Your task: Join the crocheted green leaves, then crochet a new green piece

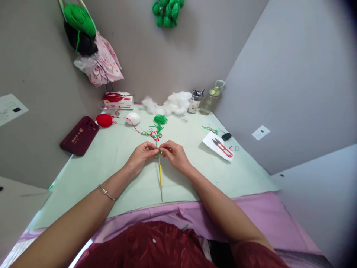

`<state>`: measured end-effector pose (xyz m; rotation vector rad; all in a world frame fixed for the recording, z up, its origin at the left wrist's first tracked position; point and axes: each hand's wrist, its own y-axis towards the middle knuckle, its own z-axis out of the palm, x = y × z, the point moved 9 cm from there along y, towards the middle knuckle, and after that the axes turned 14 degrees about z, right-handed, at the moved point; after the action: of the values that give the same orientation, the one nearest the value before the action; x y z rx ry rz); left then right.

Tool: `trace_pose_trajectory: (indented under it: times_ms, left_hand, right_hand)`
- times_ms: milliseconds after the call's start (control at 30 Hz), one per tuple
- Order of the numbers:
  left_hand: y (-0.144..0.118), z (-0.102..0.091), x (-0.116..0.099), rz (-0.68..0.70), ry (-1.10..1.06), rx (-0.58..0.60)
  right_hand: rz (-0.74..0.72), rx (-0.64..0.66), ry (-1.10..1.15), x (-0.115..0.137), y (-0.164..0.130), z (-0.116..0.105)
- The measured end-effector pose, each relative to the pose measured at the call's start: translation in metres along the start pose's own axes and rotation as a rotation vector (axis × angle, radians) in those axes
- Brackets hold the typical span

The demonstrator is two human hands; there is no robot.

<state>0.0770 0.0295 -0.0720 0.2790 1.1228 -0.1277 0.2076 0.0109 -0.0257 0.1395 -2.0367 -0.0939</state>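
Observation:
My left hand [142, 155] and my right hand [176, 155] meet over the middle of the table. Both pinch a small piece of green crochet work [159, 152] between fingertips, mostly hidden by the fingers. Just below it, a crochet hook [160, 175] with a yellow grip points toward me; whether it is hooked into the piece I cannot tell. Green yarn [160, 120] lies in a loose tangle beyond my hands. Red and white loops of yarn [156, 135] sit between that tangle and my fingers. A red strand runs from there to a red yarn ball [104, 120].
A phone [80, 136] lies at the left edge. White yarn [133, 118], a box [122, 102], stuffing [177, 103], a pen cup [194, 103] and a bottle [211, 100] line the back. Red thread snips [224, 149] rest on white paper at right, near a dark spool [226, 136].

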Motion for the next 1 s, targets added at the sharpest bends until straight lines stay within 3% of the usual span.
trace_pose_trajectory:
  times_ms: [233, 533, 600, 733, 833, 900, 1000]
  left_hand:
    - [0.001, -0.003, -0.003, -0.002, -0.021, -0.028]
    - [0.004, -0.012, -0.002, -0.019, -0.018, -0.053]
    - [0.005, -0.015, -0.001, -0.026, -0.023, -0.066]
    - [0.007, -0.020, -0.002, -0.019, -0.046, -0.099]
    - [0.007, -0.020, -0.002, -0.023, -0.059, -0.111]
    - [0.006, -0.020, -0.002, -0.024, -0.065, -0.114]
    - [0.006, -0.018, -0.002, -0.030, -0.070, -0.111]
  right_hand:
    - [-0.031, -0.084, -0.085, 0.007, -0.002, -0.008]
    - [0.079, -0.122, -0.280, -0.005, 0.010, -0.017]
    - [0.133, -0.191, -0.383, -0.010, 0.014, -0.043]
    - [0.332, -0.462, -0.631, -0.027, 0.007, -0.135]
    - [0.513, -0.547, -0.818, -0.049, -0.008, -0.193]
    - [0.613, -0.541, -0.916, -0.066, -0.017, -0.214]
    - [0.715, -0.489, -1.002, -0.089, -0.025, -0.223]
